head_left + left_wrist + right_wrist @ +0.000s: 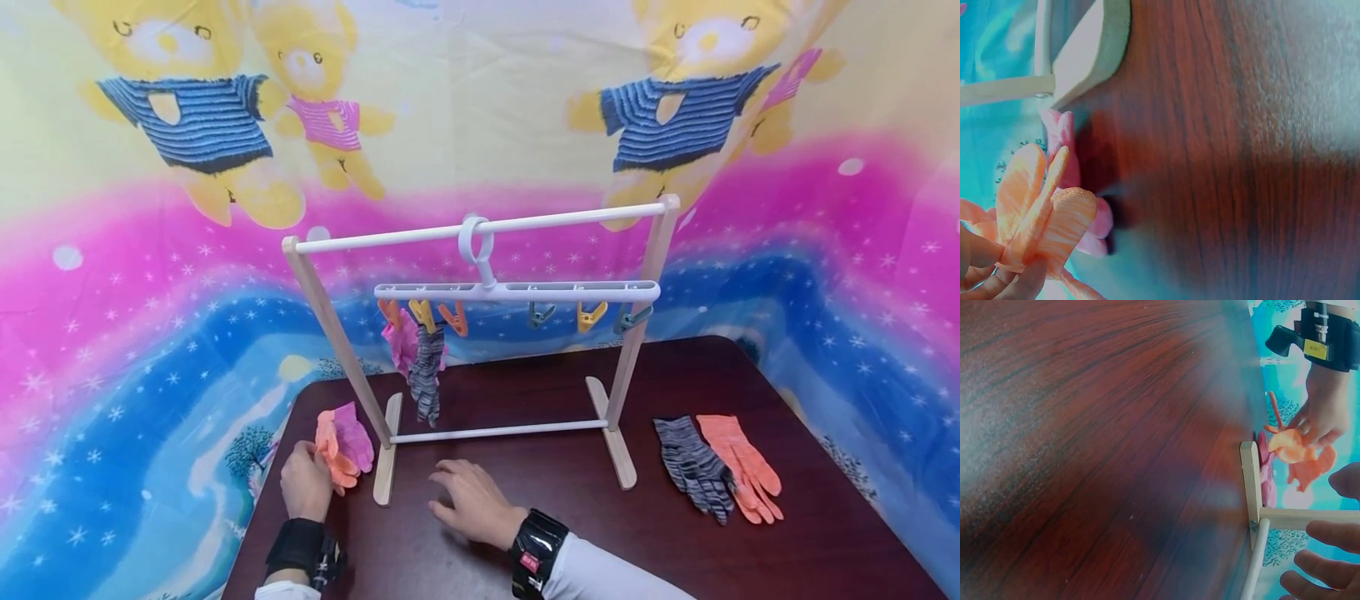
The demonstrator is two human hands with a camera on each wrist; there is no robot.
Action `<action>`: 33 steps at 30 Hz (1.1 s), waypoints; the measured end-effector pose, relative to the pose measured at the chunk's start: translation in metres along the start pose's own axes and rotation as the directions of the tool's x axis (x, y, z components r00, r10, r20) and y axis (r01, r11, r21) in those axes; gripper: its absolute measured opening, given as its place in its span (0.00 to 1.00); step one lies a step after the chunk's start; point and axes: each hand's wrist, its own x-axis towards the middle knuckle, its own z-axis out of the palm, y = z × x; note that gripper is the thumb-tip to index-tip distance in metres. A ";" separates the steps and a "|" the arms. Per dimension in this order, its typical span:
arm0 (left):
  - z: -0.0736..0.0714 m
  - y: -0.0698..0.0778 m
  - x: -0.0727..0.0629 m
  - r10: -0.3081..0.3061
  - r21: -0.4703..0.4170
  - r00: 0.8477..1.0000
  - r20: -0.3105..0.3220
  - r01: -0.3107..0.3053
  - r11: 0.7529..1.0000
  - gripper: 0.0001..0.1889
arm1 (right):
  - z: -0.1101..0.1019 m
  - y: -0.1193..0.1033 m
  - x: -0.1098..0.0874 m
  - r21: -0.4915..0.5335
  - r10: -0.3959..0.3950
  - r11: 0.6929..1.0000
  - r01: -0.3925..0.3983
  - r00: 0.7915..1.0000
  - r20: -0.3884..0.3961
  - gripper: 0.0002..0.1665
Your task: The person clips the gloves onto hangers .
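Observation:
My left hand [306,482] pinches an orange glove [1022,206] between thumb and fingers, raised off the table at the left. Just behind it a pink glove [354,437] lies on the tabletop. My right hand [472,500] hovers over the table in front of the rack, fingers spread and holding nothing. A white clip hanger [517,291] hangs from the rack's top bar. On its left end, clips hold a pink glove [401,343] and a grey striped glove [427,379]. An orange clip [453,318] beside them holds nothing.
The wooden drying rack [330,333] stands across the table, its left foot [387,454] between my hands. A grey striped glove [693,467] and an orange glove [741,467] lie at the right. More clips, one a yellow clip [591,317], hang at the hanger's right.

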 end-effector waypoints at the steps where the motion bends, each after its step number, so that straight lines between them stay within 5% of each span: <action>1: -0.001 0.001 -0.001 0.002 -0.012 1.000 -0.004 -0.002 1.000 0.07 | 0.000 0.000 0.000 -0.001 0.000 1.000 0.000 1.000 0.002 0.24; 13: -0.010 0.020 -0.012 0.108 -0.067 0.990 -0.093 -0.115 0.991 0.04 | -0.002 0.004 -0.003 -0.009 -0.004 1.000 0.004 1.000 0.003 0.24; 33: -0.028 0.040 -0.046 0.100 -0.081 0.995 -0.014 -0.100 0.992 0.09 | -0.016 0.012 -0.005 -0.035 -0.028 0.999 0.028 1.000 0.003 0.25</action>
